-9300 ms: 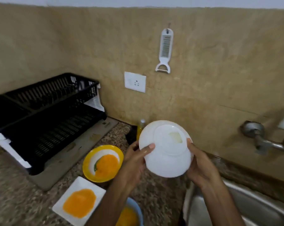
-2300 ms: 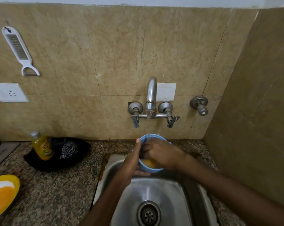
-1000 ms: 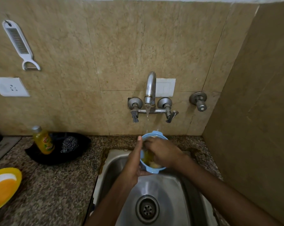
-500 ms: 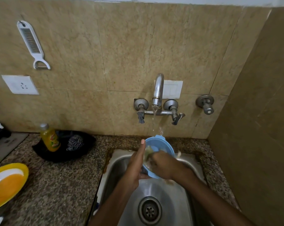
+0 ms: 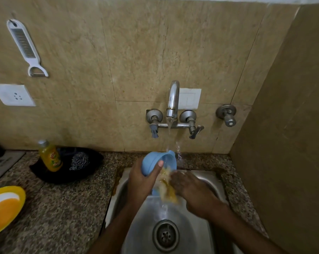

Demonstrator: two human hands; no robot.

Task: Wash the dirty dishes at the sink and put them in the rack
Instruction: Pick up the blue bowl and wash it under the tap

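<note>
A blue bowl [image 5: 152, 160] is tipped on its side over the steel sink [image 5: 208, 177], under the running tap [image 5: 172, 99]. My left hand [image 5: 141, 181] grips the bowl's outside, thumb over the rim. My right hand [image 5: 187, 184] reaches into the bowl's mouth, fingers inside and partly hidden. Yellow-stained water pours from the bowl toward the drain [image 5: 165, 235]. A yellow plate [image 5: 5, 208] with orange residue lies at the left edge of the counter. The rack is out of view.
A yellow soap bottle [image 5: 49, 156] and a steel scrubber [image 5: 79, 160] sit in a black tray [image 5: 63, 176] left of the sink. A peeler [image 5: 25, 46] and a socket [image 5: 13, 95] are on the wall. A side wall stands close on the right.
The white bowl from the earliest frame is gone from my hands; I now hold the blue bowl. In the last second the bowl tipped further sideways and yellow water spills out.
</note>
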